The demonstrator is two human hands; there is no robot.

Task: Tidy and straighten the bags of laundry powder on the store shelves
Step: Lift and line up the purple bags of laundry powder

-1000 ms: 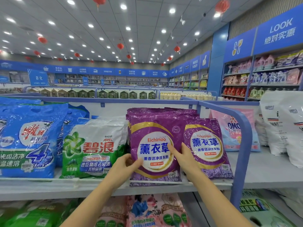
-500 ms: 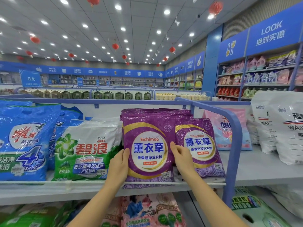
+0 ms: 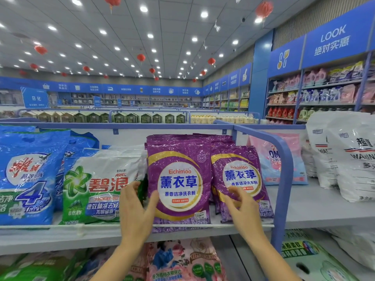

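Grey metal shelf (image 3: 324, 209) w/ a thin front rail, in a brightly lit shop; red lanterns (image 3: 263, 9) hang from the ceiling above the hands. Front purple bag (image 3: 178, 179) stands upright betw. the hands: left hand (image 3: 136, 209) pinches its left edge, thumb on the face, fingers behind. Right hand (image 3: 243, 205) lies w/ fingers flat on second purple bag (image 3: 241, 173), just right of the first. Green bag (image 3: 95, 187) sits just left of left hand. Bags are glossy, crinkled plastic, rectangular, w/ round white labels

Eichimoo bags (image 3: 178, 179) on shelf (image 3: 316, 207), right of the Ariel bag (image 3: 95, 185)
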